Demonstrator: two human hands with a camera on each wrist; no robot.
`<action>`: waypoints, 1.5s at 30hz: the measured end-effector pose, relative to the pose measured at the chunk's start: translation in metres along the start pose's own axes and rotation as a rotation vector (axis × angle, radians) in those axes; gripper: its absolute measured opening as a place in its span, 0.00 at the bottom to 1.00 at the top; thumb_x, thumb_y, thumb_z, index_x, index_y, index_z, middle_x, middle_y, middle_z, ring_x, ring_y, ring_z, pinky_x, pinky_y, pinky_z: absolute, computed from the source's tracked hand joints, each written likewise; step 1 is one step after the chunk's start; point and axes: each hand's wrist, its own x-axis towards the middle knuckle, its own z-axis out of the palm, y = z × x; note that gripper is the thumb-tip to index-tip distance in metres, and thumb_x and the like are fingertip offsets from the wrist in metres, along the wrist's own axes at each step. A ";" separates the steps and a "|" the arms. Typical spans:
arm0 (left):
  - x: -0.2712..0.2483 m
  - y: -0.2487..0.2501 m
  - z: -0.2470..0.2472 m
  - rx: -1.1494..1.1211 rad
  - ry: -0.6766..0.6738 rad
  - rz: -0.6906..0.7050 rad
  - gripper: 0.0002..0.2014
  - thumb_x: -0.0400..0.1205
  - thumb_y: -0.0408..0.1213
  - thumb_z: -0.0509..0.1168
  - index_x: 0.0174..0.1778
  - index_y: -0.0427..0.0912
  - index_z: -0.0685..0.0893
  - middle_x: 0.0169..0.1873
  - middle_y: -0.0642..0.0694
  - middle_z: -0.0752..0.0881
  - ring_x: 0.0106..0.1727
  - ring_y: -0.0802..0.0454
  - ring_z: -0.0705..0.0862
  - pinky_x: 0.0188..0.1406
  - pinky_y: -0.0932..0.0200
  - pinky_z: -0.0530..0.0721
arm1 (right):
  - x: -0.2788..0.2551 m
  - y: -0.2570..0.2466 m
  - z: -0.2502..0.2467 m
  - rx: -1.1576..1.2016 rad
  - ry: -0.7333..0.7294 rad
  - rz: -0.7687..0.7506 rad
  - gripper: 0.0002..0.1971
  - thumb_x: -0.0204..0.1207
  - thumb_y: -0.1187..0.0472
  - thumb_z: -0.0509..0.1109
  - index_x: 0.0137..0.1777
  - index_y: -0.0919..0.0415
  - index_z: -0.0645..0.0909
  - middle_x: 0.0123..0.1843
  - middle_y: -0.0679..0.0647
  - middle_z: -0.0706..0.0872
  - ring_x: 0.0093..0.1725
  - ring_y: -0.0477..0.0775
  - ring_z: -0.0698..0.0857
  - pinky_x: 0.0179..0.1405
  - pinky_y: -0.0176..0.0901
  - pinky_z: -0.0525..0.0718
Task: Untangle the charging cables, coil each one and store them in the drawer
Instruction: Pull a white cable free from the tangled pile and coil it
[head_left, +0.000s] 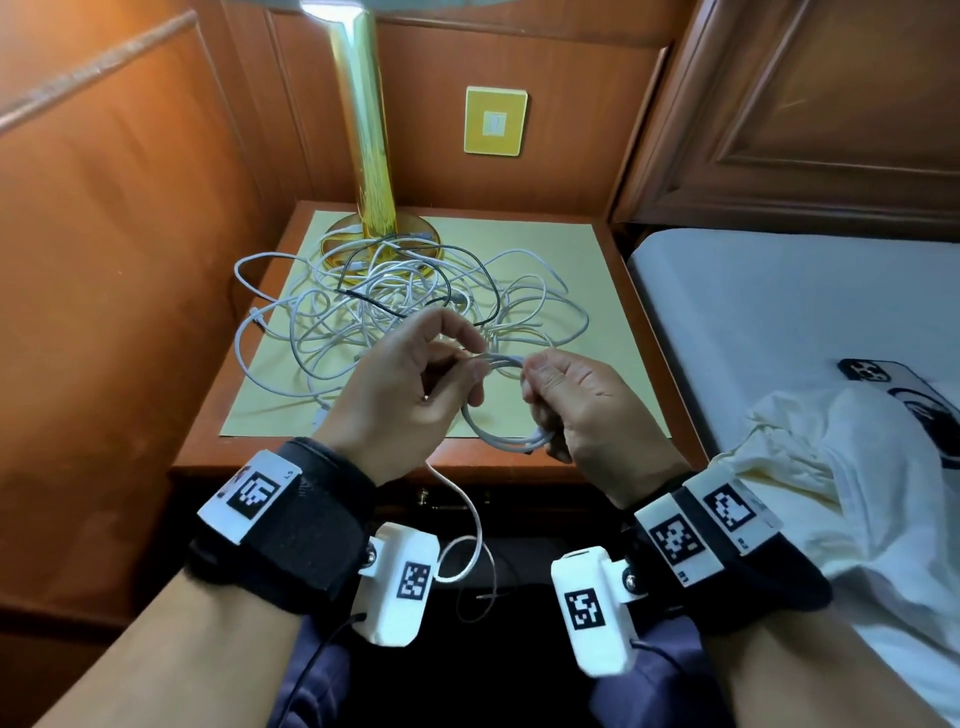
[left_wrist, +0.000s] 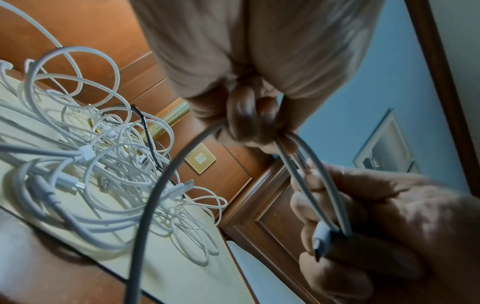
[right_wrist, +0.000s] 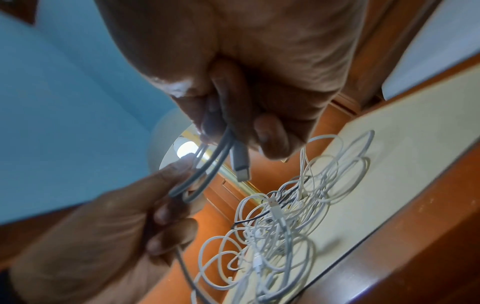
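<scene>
Nearest the camera in the head view, black wrist straps carry white marker blocks on both forearms. Just beyond them, both hands hold one thin white charging cable (head_left: 498, 436) wound into a small coil above the front edge of the wooden bedside table (head_left: 524, 470). Right hand (head_left: 587, 415): fingers curled around the coil's 5 o'clock side, clamping the strands together; the right wrist view shows a white plug end (right_wrist: 240, 164) sticking out from under those fingers. Left hand (head_left: 410, 395): thumb and fingertips pinch the coil's 10 o'clock side. The cable's loose tail (head_left: 457, 519) drops from under the left hand, loops in front of the table face, and ends near the left wrist block. Coil is off the surface, not yet in any drawer. At 12 o'clock from the hands, a tangled heap of white cables with one thin black cable (head_left: 410, 296) lies on the pale yellow mat (head_left: 582, 244) covering the tabletop; a few loops spill over the mat's 9 o'clock edge. Behind the heap, at the mat's far edge, stands a brass lamp base and column (head_left: 369, 171), some strands touching the base. Further back, a yellow square wall switch plate (head_left: 495, 120) sits on the wood panelling. At 3 o'clock, a white bed with a rumpled cream cloth (head_left: 841, 467) and a dark phone (head_left: 878, 376) lying on it.
</scene>
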 end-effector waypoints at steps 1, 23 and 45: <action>0.000 -0.001 0.001 0.015 0.011 0.003 0.05 0.85 0.29 0.66 0.50 0.43 0.79 0.30 0.47 0.87 0.26 0.54 0.76 0.29 0.62 0.74 | 0.001 0.002 0.000 -0.040 -0.014 -0.016 0.18 0.90 0.54 0.57 0.40 0.60 0.77 0.26 0.50 0.70 0.22 0.43 0.67 0.23 0.33 0.66; -0.005 -0.013 -0.047 0.120 0.299 -0.097 0.05 0.76 0.44 0.77 0.47 0.54 0.93 0.37 0.56 0.93 0.38 0.58 0.90 0.37 0.66 0.86 | 0.001 -0.010 -0.029 0.481 0.457 -0.032 0.17 0.88 0.55 0.61 0.37 0.59 0.76 0.22 0.46 0.68 0.20 0.43 0.64 0.20 0.36 0.59; -0.009 -0.009 -0.003 0.523 0.194 0.107 0.08 0.80 0.35 0.74 0.54 0.44 0.86 0.41 0.55 0.84 0.34 0.68 0.78 0.40 0.75 0.73 | -0.002 0.000 -0.013 0.030 0.524 -0.262 0.15 0.86 0.50 0.65 0.39 0.54 0.83 0.21 0.43 0.71 0.22 0.42 0.68 0.25 0.40 0.68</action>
